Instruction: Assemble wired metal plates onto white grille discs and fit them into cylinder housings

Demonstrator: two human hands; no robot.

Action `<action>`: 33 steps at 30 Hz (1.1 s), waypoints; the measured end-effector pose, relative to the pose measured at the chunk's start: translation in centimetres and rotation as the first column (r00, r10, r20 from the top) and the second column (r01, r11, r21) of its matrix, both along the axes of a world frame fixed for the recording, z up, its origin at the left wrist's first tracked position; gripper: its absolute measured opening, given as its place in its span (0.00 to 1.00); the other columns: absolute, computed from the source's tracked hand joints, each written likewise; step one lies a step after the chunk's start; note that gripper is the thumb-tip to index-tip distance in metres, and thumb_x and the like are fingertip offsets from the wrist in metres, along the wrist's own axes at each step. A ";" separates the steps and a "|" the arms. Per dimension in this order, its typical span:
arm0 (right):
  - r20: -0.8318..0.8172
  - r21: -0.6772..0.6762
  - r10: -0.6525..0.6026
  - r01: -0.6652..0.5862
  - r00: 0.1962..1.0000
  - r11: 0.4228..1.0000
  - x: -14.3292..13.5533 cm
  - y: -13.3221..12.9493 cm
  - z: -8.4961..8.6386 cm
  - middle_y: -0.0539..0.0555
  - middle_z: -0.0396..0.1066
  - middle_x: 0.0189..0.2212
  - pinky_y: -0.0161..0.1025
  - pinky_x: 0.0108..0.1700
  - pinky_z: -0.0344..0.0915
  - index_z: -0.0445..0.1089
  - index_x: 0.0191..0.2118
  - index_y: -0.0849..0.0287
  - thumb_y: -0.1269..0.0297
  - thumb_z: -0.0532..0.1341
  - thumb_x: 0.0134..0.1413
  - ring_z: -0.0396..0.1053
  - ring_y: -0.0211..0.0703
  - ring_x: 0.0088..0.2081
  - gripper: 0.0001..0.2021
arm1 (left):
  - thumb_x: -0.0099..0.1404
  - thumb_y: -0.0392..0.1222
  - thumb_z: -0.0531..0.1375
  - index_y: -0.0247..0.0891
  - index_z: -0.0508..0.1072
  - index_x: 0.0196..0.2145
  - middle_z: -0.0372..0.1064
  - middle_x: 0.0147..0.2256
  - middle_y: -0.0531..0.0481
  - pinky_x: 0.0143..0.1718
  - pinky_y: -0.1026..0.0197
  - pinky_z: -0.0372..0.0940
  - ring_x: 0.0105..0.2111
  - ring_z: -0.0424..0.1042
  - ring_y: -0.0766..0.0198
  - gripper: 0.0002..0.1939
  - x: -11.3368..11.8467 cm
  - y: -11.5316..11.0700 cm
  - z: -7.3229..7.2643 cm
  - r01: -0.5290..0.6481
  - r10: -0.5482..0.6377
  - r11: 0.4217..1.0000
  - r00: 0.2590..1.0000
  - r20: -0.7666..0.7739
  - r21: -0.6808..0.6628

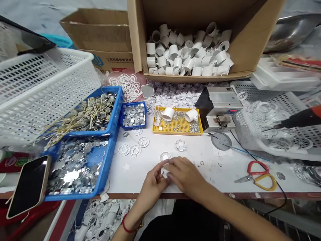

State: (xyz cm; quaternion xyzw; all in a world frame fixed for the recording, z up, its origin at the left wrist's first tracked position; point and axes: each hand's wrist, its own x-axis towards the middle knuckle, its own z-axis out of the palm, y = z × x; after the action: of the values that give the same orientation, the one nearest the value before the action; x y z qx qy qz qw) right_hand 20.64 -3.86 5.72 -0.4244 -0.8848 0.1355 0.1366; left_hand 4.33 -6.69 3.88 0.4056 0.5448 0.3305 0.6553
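Near the front edge of the white table, my left hand (pixel 153 182) and my right hand (pixel 185 174) come together around a small white plastic part (pixel 165 172). Both sets of fingers are curled on it, and they cover most of its shape. Just beyond my fingertips lies a white spoked ring (pixel 165 156). A white round part with blades like a small fan (pixel 180 144) sits a little farther back. To the left, several flat white rings (pixel 135 151) rest on the table, one beside a small metal piece with a wire (pixel 126 134).
A yellow tray (pixel 177 132) holds screws and two white cylinders. Behind it stands a cardboard box (pixel 136 40) of white cylinders. Blue trays (pixel 105 167) with metal parts and a phone (pixel 28 185) are left; scissors (pixel 258 175), a metal machine (pixel 219 107) and an electric screwdriver (pixel 298 118) are right.
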 end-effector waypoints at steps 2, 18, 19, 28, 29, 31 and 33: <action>0.024 -0.006 0.052 -0.052 0.998 0.999 -0.7 -2.2 -0.6 0.54 0.71 0.35 0.39 0.35 0.61 0.69 0.39 0.59 0.76 0.59 0.55 0.66 0.44 0.35 0.07 | 0.52 0.35 0.61 0.37 0.66 0.59 0.69 0.32 0.52 0.30 0.63 0.64 0.26 0.64 0.68 0.35 -0.2 -1.2 -0.4 0.041 -0.041 0.999 0.998 -0.049 -0.005; 0.203 -0.275 0.027 0.030 0.979 0.961 -2.0 4.8 -0.1 0.56 0.73 0.36 0.41 0.46 0.62 0.72 0.42 0.62 0.72 0.60 0.53 0.69 0.46 0.40 0.09 | 0.59 0.36 0.61 0.40 0.54 0.64 0.68 0.54 0.41 0.55 0.47 0.62 0.52 0.68 0.53 0.38 -1.5 3.6 -5.6 0.331 0.038 0.776 0.825 -0.564 0.537; 0.212 -0.294 0.035 0.030 0.977 0.955 -2.2 4.8 0.0 0.55 0.73 0.36 0.40 0.45 0.62 0.72 0.42 0.61 0.71 0.60 0.54 0.69 0.45 0.40 0.09 | 0.59 0.35 0.61 0.40 0.55 0.64 0.69 0.52 0.42 0.54 0.48 0.63 0.50 0.69 0.54 0.37 -1.3 3.6 -6.0 0.317 0.056 0.781 0.822 -0.567 0.538; 0.243 -0.386 -0.161 0.248 0.956 0.888 -2.9 3.8 -0.6 0.57 0.72 0.33 0.39 0.39 0.63 0.74 0.36 0.60 0.71 0.56 0.60 0.69 0.47 0.40 0.08 | 0.55 0.31 0.61 0.42 0.64 0.55 0.71 0.45 0.46 0.50 0.50 0.65 0.47 0.69 0.56 0.29 -0.7 3.3 -7.0 0.249 0.177 0.758 0.811 -0.557 0.603; 0.173 -0.402 -0.184 0.240 0.968 0.884 -2.8 3.7 -0.8 0.57 0.71 0.33 0.41 0.41 0.63 0.74 0.37 0.60 0.71 0.57 0.59 0.69 0.47 0.40 0.07 | 0.55 0.31 0.61 0.41 0.67 0.52 0.71 0.44 0.47 0.48 0.51 0.65 0.45 0.69 0.56 0.26 -0.7 3.3 -7.0 0.248 0.206 0.734 0.805 -0.556 0.632; -0.034 -0.404 -0.253 0.219 0.967 0.888 -2.1 3.4 -1.1 0.57 0.70 0.38 0.45 0.48 0.63 0.73 0.44 0.59 0.70 0.63 0.53 0.67 0.49 0.44 0.11 | 0.56 0.32 0.61 0.40 0.68 0.49 0.70 0.40 0.47 0.44 0.52 0.66 0.42 0.69 0.57 0.22 -0.8 3.2 -6.3 0.255 0.261 0.681 0.791 -0.554 0.686; -0.263 -0.470 -0.346 0.193 0.901 0.861 -1.1 2.8 -1.0 0.57 0.68 0.45 0.48 0.53 0.62 0.68 0.53 0.57 0.66 0.69 0.46 0.65 0.51 0.48 0.25 | 0.57 0.33 0.61 0.40 0.68 0.50 0.69 0.39 0.47 0.43 0.53 0.66 0.41 0.68 0.57 0.22 -0.9 2.7 -4.4 0.301 0.282 0.608 0.783 -0.554 0.735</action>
State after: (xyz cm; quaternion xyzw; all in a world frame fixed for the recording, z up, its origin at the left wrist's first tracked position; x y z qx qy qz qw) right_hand 19.53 -1.01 4.72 -0.5354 -0.7262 0.3784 0.2069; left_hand 3.43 -3.97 -0.54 0.7403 0.5215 0.3797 0.1893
